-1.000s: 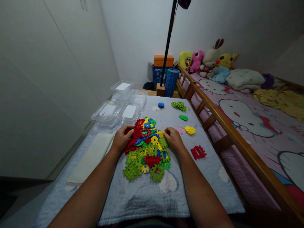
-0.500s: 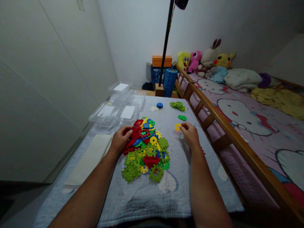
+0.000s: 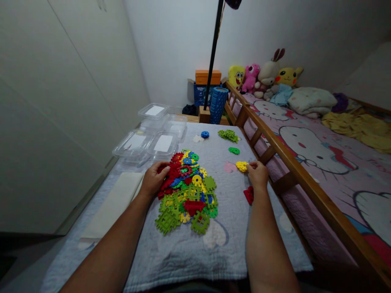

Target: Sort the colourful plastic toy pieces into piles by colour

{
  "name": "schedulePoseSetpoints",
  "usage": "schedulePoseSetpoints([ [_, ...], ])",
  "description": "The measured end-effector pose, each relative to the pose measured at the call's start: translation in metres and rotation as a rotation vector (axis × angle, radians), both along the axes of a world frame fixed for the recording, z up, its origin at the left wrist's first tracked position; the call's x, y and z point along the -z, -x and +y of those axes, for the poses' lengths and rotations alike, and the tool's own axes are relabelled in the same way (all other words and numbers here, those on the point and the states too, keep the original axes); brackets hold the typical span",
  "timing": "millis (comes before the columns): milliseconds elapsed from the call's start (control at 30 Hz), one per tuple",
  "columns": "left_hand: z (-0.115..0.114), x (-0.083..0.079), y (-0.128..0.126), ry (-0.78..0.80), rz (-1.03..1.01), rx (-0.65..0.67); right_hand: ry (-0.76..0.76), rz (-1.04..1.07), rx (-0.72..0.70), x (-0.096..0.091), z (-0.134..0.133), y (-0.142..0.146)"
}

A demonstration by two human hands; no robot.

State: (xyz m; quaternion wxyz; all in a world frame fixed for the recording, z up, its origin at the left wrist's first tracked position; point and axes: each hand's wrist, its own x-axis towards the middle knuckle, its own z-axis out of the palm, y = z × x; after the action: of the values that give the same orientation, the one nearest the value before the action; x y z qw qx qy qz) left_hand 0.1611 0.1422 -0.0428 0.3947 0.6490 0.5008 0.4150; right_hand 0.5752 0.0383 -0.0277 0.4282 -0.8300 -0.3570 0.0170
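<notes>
A heap of plastic building pieces [image 3: 195,191], red, yellow, blue and green notched discs and squares, lies mid-table. My left hand [image 3: 155,178] rests against the heap's left edge, on the red pieces [image 3: 172,175], thumb and fingers apart. At the right, my right hand [image 3: 258,175] pinches a yellow disc at a small pile of yellow notched discs [image 3: 242,166]; the fingers partly hide which disc is held. Red pieces [image 3: 248,195] lie just under my right wrist. Farther back are green discs [image 3: 234,150], blue discs [image 3: 205,134] and lime-green square pieces [image 3: 228,136].
Clear lidded plastic boxes [image 3: 134,143] stand at the back left. A folded cream cloth [image 3: 111,205] lies by my left forearm. The wooden bed rail [image 3: 275,162] runs along the table's right side. A black lamp pole [image 3: 213,57] rises behind the table.
My right hand has moved right with a yellow disc, from beside the heap to the yellow pile. The red pieces near its wrist now show more. My left hand stays put.
</notes>
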Motion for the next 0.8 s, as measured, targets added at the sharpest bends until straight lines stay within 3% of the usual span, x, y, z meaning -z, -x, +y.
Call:
schedulePoseSetpoints([
  [133, 0.0, 0.001, 0.0, 0.001, -0.005, 0.005, -0.003, -0.054, 0.056, -0.005, 0.0, 0.003],
  [233, 0.0, 0.001, 0.0, -0.004, -0.004, 0.005, -0.06, -0.012, -0.03, -0.014, 0.004, 0.021],
  [367, -0.001, -0.001, -0.001, 0.002, -0.008, 0.002, -0.044, 0.127, -0.487, -0.023, 0.013, 0.07],
  [433, -0.002, -0.002, -0.001, 0.007, -0.008, 0.0, 0.04, 0.115, -0.712, -0.023, 0.018, 0.098],
  [500, -0.002, -0.003, -0.002, 0.007, -0.003, -0.004, 0.106, 0.034, -0.842, -0.02, 0.021, 0.121],
  [667, -0.001, -0.003, -0.001, 0.003, 0.006, -0.006, 0.227, -0.23, -0.8, -0.006, 0.028, 0.146],
  [800, 0.0, -0.002, -0.001, -0.002, 0.002, 0.0, 0.271, -0.255, -0.765, 0.003, 0.033, 0.146],
])
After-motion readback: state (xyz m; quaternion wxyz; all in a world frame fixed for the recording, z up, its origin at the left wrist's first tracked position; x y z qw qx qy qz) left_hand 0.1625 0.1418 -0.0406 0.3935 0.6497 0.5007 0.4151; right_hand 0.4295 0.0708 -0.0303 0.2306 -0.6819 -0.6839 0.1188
